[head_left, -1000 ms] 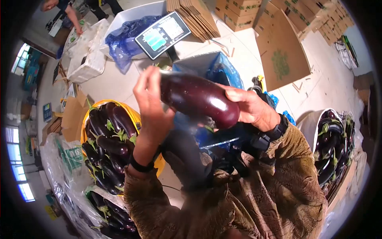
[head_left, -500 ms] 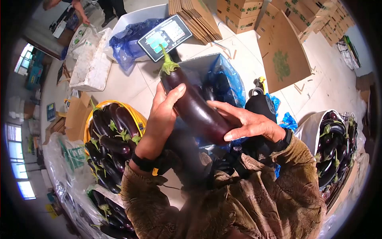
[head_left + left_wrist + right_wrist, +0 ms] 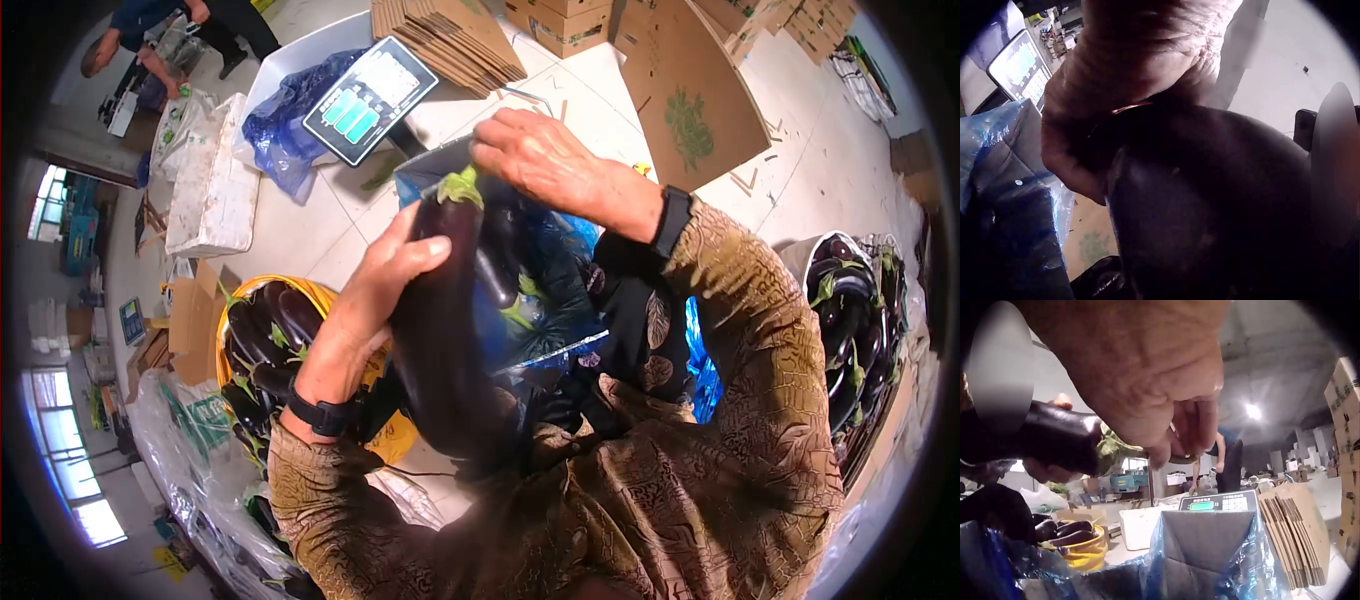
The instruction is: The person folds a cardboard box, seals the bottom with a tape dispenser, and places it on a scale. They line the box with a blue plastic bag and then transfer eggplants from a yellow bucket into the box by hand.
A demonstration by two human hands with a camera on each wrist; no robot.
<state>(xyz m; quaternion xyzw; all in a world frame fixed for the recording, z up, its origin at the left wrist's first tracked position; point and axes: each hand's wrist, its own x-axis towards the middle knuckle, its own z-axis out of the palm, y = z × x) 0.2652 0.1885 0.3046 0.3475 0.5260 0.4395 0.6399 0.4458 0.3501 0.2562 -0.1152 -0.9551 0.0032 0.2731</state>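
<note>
In the head view a large dark eggplant [image 3: 440,340] hangs with its green stem end up, gripped near the top by the left hand [image 3: 375,285], thumb across its front. The right hand [image 3: 550,165] has its fingers curled at the stem; in the right wrist view that hand [image 3: 1154,381] pinches the stem beside the green cap [image 3: 1112,450]. The left wrist view shows the left hand [image 3: 1135,69] around the dark eggplant [image 3: 1191,194]. Below the hands, a box lined with blue plastic [image 3: 560,345] holds several eggplants [image 3: 495,262].
A scale display [image 3: 370,100] stands beyond the box, near flattened cartons [image 3: 450,45] and a white foam box [image 3: 212,190]. A yellow-rimmed basket of eggplants [image 3: 222,345] is at left, a white sack of eggplants [image 3: 803,262] at right. Another person [image 3: 150,30] bends at upper left.
The right hand has left the eggplant's lower end and moved up to its stem. The eggplant has swung to a steeper hang in the left hand, its lower end now nearer the body.
</note>
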